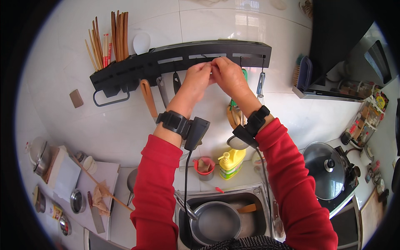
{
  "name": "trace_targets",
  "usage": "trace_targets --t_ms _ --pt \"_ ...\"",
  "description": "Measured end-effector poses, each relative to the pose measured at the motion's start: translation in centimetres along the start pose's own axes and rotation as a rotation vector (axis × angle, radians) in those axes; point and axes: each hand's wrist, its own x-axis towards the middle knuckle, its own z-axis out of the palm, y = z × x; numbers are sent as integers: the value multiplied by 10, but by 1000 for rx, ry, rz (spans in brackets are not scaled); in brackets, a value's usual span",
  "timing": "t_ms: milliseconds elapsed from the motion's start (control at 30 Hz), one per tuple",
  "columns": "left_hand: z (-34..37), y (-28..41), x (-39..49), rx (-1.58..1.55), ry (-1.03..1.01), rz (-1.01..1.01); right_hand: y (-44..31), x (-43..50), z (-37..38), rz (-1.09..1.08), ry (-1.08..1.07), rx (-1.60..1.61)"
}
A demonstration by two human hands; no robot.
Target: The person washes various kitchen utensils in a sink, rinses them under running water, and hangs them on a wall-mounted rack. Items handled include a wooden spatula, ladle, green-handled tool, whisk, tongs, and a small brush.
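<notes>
My left hand (197, 80) and my right hand (230, 77) meet in front of a black wall-mounted utensil rack (215, 50). The fingertips of both are pinched close together near its lower edge. Whatever might lie between them is hidden by the fingers. To the left of my hands hang a utensil with an orange-brown handle (147, 97), one with a grey handle (162, 90) and one with a black handle (177, 82). A whisk (261, 90) hangs at the rack's right end. Wooden chopsticks (119, 37) and a white spoon-like utensil (142, 43) stand in the rack.
Below my arms is a steel sink (259, 195) holding a metal pan (215, 222). Behind it stand a yellow pump bottle (232, 164) and a red-rimmed container (205, 168). A cleaver (97, 215) lies at left. A glass-lidded pan (323, 175) sits on the stove. A range hood (337, 34) juts out upper right.
</notes>
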Motion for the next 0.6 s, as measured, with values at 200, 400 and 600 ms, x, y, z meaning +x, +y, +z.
trace_targets --t_ms 200,400,600 --pt "-5 10 7 535 63 44 -5 3 4 236 -16 251" --pt "-13 21 21 1012 49 115 -14 3 22 411 35 348" --pt "-15 30 25 1276 38 120 -20 0 31 513 23 400"
